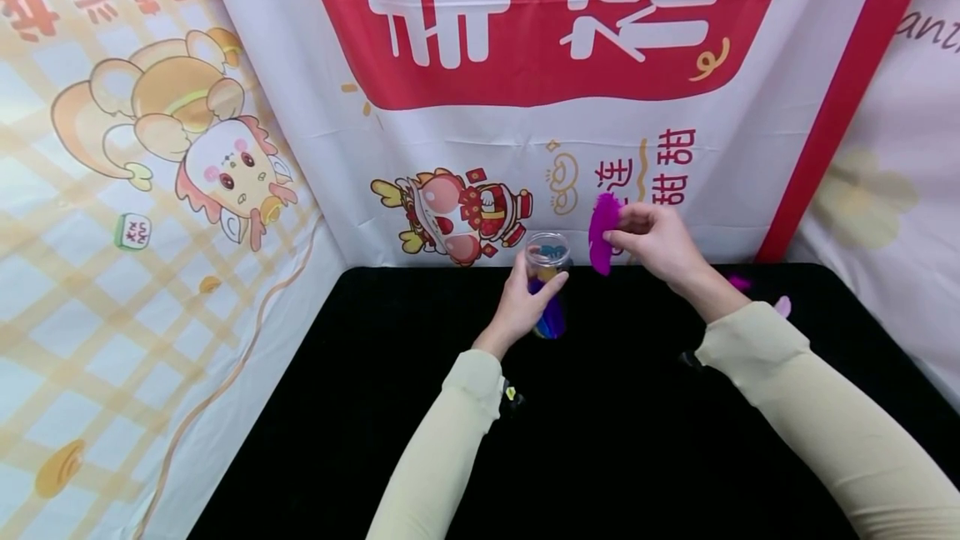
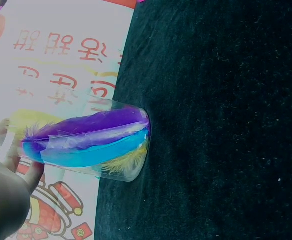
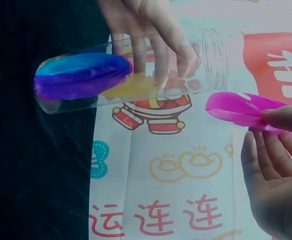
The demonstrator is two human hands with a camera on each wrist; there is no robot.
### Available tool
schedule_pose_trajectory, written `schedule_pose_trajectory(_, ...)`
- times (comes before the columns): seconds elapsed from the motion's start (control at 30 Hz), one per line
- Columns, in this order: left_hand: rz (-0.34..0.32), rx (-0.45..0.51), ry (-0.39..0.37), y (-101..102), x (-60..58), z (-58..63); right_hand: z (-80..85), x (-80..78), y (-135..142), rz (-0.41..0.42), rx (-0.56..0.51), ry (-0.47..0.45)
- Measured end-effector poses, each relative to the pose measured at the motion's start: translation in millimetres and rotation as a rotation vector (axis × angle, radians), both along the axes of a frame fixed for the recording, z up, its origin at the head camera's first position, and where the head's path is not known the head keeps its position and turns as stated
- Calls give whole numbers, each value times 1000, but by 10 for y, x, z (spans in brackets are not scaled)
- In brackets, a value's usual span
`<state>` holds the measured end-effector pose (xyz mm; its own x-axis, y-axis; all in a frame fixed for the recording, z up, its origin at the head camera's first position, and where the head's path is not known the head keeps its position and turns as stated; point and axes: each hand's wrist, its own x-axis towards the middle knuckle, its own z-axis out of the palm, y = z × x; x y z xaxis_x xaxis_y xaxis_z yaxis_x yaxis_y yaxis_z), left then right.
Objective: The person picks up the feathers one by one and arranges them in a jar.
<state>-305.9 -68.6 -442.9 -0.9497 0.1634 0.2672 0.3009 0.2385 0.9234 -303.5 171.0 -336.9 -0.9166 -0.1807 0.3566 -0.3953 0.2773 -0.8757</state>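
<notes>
Left of the frame is taken up by a patterned cloth (image 1: 112,340), hung as a side wall. Lower middle, a pale sleeve (image 1: 431,448) is stretched up toward the centre. At its end the left hand (image 1: 517,307) is clamped on the jar (image 3: 213,60), thumb and fingers spread to either side of the wall. Jar sits at frame centre, mouth up, roughly upright. It is presumably gripped by the side so that the mouth is left uncovered and the body is steadied. Whether the base is borne by the black table (image 1: 600,440) cannot be told.

Inside, a purple feather (image 2: 96,120), a blue feather (image 2: 88,155) and some yellow fluff (image 2: 128,161) are seen through the clear wall, lying lengthwise; they are probably lined up that way by the narrow shape.

Just right of the mouth, apart from it, the magenta feather (image 1: 602,232) is held on end. It is pinched at one edge between thumb and fingers of the right hand (image 1: 660,244), so both ends are left free; a light grip is likely used because the feather would crush easily.

Further right, past the wrist, two pink pieces (image 1: 783,307) are left near the table's far edge, partly hidden by the arm; likely feathers, too small to be sure. No hand is laid on them.
</notes>
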Motion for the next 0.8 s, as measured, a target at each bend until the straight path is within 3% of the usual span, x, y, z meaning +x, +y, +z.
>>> schedule_pose_trajectory(0.57,1,8,13,2,0,6,181,-16,-65,-62,10,9)
schedule_pose_trajectory(0.8,-7,10,13,-3,-10,-7,211,-1,-94,-51,-19,15)
